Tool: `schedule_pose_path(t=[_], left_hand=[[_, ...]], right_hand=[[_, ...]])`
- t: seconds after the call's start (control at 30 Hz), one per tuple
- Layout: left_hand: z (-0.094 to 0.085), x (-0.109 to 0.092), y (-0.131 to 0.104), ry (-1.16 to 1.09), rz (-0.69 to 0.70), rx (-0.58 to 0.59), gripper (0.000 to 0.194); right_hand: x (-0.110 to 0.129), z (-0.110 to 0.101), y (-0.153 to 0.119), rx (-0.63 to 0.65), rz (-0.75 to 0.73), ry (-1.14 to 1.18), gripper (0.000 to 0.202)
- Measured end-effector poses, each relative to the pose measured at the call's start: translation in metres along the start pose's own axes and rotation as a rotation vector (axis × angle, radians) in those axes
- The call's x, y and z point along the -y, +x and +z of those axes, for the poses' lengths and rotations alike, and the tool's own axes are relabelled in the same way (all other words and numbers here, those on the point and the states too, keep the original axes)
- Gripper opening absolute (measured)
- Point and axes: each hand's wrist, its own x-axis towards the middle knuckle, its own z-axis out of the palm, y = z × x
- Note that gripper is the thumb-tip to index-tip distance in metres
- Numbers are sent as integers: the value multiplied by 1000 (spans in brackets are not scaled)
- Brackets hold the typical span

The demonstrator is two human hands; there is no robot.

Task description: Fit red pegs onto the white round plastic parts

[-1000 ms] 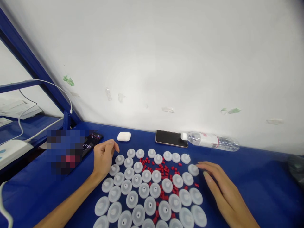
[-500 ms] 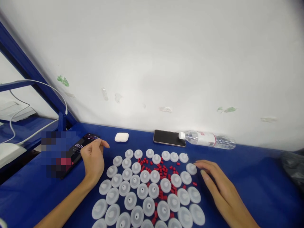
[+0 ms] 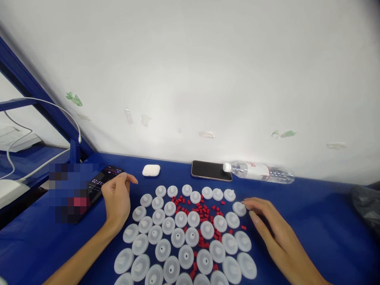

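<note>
Many white translucent plastic discs (image 3: 186, 257), each with a small raised centre nub, lie spread in rows on the blue tabletop. Small red tube-like pieces (image 3: 204, 209) are scattered among them. My right hand (image 3: 274, 225) rests right of the rows, fingers outstretched and thumb apart. Its fingertips are at the edge of a disc (image 3: 239, 208), seemingly touching it without gripping. Left of the discs, my left hand (image 3: 118, 200) is raised on a bent wrist, fingers loosely bent toward the right. Nothing shows in it, though part of its fingers is hidden.
A phone showing a timer (image 3: 99, 182) lies beyond my left hand. Along the wall are a white earbud case (image 3: 151, 170), a dark-screened phone (image 3: 208, 170) and a water bottle (image 3: 258, 171) on its side. A blue frame (image 3: 56, 122) with white cables stands left; dark plastic (image 3: 366, 206) lies right.
The view has shifted very slightly. Both hands, the discs and the red pieces keep practically the same places.
</note>
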Motion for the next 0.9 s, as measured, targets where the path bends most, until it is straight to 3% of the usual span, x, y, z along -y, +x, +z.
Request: schedule_pose_path(t=[0.6, 0.9], left_hand=[[4, 9, 3, -47, -67, 121, 37], [7, 6, 2, -165, -138, 151, 27]], right_hand=[[8, 0, 3, 4, -55, -36, 27], [13, 1, 8, -56, -84, 10, 21]])
